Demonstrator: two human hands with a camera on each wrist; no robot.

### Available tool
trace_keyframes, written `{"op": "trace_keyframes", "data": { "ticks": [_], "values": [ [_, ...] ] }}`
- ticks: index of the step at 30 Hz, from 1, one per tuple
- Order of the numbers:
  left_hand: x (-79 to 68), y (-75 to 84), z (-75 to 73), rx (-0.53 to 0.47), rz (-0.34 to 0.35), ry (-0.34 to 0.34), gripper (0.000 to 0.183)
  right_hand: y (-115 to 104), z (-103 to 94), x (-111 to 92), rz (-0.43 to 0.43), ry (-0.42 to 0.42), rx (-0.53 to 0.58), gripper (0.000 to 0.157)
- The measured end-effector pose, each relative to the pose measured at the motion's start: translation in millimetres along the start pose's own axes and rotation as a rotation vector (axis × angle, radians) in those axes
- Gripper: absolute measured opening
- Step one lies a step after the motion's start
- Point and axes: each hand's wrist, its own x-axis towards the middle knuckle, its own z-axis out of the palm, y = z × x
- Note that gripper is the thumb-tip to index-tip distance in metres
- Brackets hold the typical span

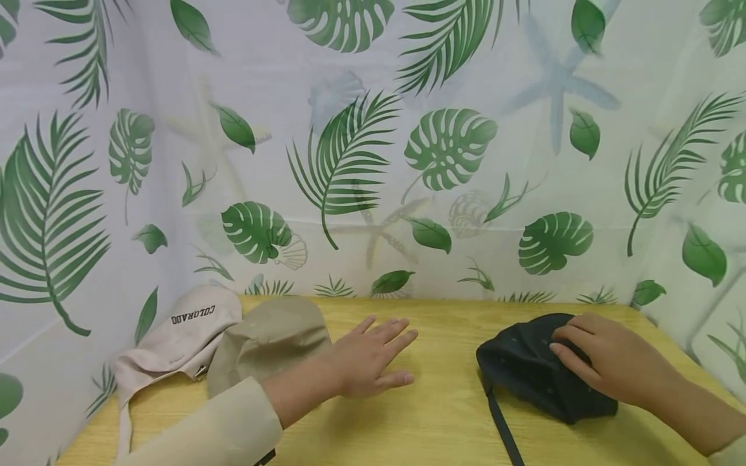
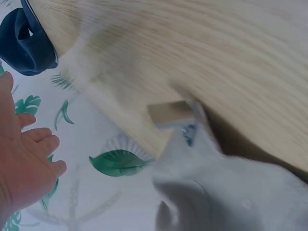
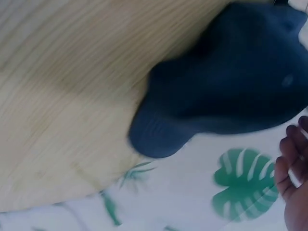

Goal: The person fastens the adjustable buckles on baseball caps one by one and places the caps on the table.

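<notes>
My left hand (image 1: 370,359) reaches out over the table with its fingers straight and spread, holding nothing. Close beside it, under the forearm, lies a khaki cap (image 1: 285,330); in the left wrist view a greyish cap (image 2: 231,192) shows a strap end with a metal buckle. On the right is a dark navy cap (image 1: 524,369), its crown slumped and a strap trailing toward me. Over that cap's upper right side hovers my right hand (image 1: 612,359), fingers loosely bent. In the right wrist view, those fingers (image 3: 293,149) appear beside the navy crown (image 3: 231,82), with a gap between.
A pale pink cap (image 1: 198,330) lettered COLORADO lies at the far left, against the khaki one, its strap hanging forward. The wooden table (image 1: 431,375) ends at a white curtain (image 1: 361,272) printed with green leaves, which stands around the back and sides.
</notes>
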Motion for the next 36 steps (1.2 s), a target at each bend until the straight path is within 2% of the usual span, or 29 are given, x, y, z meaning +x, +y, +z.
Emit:
{"op": "trace_keyframes", "data": {
  "ticks": [1,3,6,8,10,14,18,23,26,30,36],
  "values": [
    [2.4,2.0,0.4,0.008,0.011,0.005,0.070,5,0.0,-4,0.059,-0.029,-0.017,0.016],
    [7.9,6.8,-0.4,0.020,0.031,0.009,0.070,15,-1.6,-9,0.212,-0.150,-0.016,0.017],
    [18.4,15.5,-2.5,0.027,0.060,0.015,0.070,30,-3.4,-16,0.430,-0.350,0.004,0.033],
    [25.7,22.9,-5.1,0.019,0.077,0.005,0.070,39,-4.4,-21,0.534,-0.465,0.020,0.046],
    [32.9,30.2,-6.8,0.018,0.092,0.001,0.070,48,-3.4,-26,0.582,-0.508,0.023,0.056],
    [46.5,45.0,-8.1,0.026,0.112,-0.013,0.071,60,-0.2,-33,0.617,-0.528,0.026,0.063],
    [61.7,59.5,-4.9,0.034,0.127,-0.046,0.073,63,4.0,-35,0.611,-0.541,0.038,0.064],
    [85.4,73.3,-3.5,0.059,0.134,-0.108,0.075,61,11.1,-23,0.581,-0.546,0.079,0.064],
    [95.2,78.4,-1.4,0.072,0.143,-0.162,0.076,57,18.6,-16,0.555,-0.547,0.147,0.059],
    [99.7,80.4,5.9,0.089,0.152,-0.212,0.078,49,26.3,-12,0.553,-0.569,0.243,0.054],
    [95.8,75.7,16.2,0.105,0.160,-0.233,0.078,39,30.0,-11,0.569,-0.580,0.285,0.055]
  ]
}}
